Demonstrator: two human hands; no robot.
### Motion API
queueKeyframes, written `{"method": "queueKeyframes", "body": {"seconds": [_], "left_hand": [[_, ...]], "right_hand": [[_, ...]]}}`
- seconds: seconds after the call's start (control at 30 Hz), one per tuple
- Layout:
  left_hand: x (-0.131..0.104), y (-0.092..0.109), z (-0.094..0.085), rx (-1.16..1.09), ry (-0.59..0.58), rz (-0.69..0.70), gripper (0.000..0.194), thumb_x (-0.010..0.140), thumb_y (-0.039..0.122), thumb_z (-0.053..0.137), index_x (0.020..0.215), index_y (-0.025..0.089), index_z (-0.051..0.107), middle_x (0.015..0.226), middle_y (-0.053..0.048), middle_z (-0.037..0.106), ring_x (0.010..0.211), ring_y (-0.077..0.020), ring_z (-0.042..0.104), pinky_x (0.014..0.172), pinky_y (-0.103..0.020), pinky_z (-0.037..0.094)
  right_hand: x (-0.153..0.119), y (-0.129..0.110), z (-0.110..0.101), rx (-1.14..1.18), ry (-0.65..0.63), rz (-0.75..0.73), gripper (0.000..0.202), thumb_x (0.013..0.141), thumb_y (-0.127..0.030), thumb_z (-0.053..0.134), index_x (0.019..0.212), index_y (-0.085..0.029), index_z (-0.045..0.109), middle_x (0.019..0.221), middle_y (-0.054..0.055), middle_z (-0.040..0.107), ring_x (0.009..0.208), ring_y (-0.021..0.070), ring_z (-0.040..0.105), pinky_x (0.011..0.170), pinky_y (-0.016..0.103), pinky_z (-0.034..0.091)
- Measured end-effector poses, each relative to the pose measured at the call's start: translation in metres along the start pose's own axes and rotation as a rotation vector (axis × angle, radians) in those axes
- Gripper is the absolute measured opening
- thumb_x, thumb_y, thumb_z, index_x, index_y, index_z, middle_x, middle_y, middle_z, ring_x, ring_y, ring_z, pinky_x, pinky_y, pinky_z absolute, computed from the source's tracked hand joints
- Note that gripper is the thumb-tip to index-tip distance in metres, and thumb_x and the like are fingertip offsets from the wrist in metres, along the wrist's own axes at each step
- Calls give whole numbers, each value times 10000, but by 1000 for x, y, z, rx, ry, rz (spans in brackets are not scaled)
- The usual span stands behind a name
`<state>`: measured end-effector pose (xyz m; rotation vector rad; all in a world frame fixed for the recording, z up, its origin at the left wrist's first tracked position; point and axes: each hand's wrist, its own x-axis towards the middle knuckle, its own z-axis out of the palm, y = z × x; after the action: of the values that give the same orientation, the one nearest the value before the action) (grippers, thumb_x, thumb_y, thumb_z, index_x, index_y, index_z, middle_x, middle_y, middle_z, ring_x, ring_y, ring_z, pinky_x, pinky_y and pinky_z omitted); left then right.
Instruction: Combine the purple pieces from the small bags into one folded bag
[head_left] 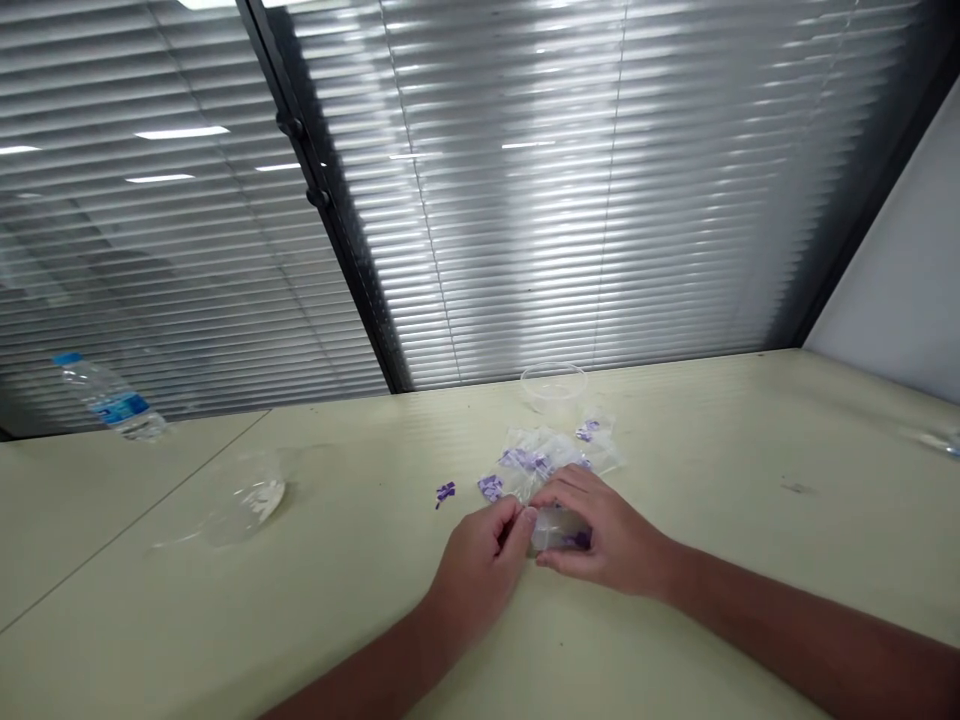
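Note:
Between my two hands is a small clear plastic bag [551,530] with something purple inside, low over the table. My left hand [480,550] pinches its left edge between thumb and fingers. My right hand [607,530] curves round the other side, thumb below and fingers above, gripping it. Just beyond my fingers lies a pile of clear bags [536,455] holding purple pieces. A loose purple piece [445,492] rests on the table left of the pile. What exactly the purple pieces are is too small to tell.
Behind the pile stands a clear round plastic tub [553,385]. To the left lies a clear plastic bag [240,505] with white contents. A water bottle [112,400] with a blue cap stands at the far left. Window blinds [525,200] border the pale table [360,620].

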<state>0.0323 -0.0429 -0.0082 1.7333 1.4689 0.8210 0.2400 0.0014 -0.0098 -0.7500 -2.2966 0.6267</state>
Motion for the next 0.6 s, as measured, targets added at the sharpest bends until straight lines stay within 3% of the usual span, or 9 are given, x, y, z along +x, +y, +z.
{"method": "queueKeyframes", "body": {"seconds": [0.37, 0.6], "left_hand": [[-2, -3, -20, -172, -195, 27, 440, 1064, 520, 377, 926, 189, 633, 730, 18, 492, 704, -142, 459, 677, -256, 341], [2, -12, -27, -316, -171, -20, 299, 998, 445, 545, 885, 172, 591, 765, 18, 462, 716, -127, 424, 661, -235, 342]], "right_hand": [[0, 0, -1, 9, 3, 26, 400, 783, -319, 856, 1106, -243, 634, 1030, 26, 647, 984, 216, 559, 867, 361, 429], [-3, 1, -3, 12, 34, 44, 437, 804, -342, 840, 1174, -262, 622, 1081, 50, 640, 1035, 241, 569, 900, 377, 461]]}}
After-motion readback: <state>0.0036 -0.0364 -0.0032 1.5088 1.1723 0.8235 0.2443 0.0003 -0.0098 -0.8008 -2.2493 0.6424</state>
